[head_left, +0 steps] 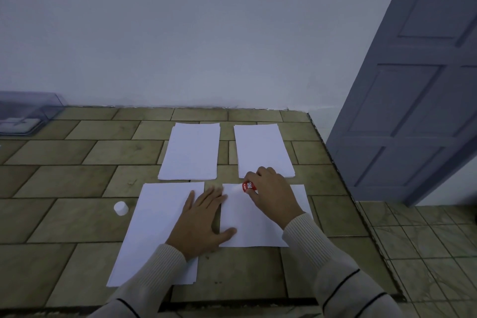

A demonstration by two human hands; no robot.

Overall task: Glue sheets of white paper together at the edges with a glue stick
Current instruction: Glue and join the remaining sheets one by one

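Paper, white, 4 lots on tiled table [64, 188]: far-L stack [191, 152], far-R stack [262, 147], near-L stack [154, 219], near-R sheet [253, 224].
Glue stick [248, 186] x1, red label: gripped in R hand [273, 193], tip at near-R sheet's top-left edge.
L hand [204, 224]: flat, fingers straight, pressing near-L stack, thumb on near-R sheet.
Cap [121, 208] x1, white: just left of near-L stack.
Clear box [28, 113] x1: far left.

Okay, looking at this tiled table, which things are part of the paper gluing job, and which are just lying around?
In the job:
glue stick, gripped by the right hand
left hand, flat on the near papers
near-right sheet
near-left stack
far-left stack
far-right stack
white cap

Lying about:
clear plastic box, far left
grey door, at right
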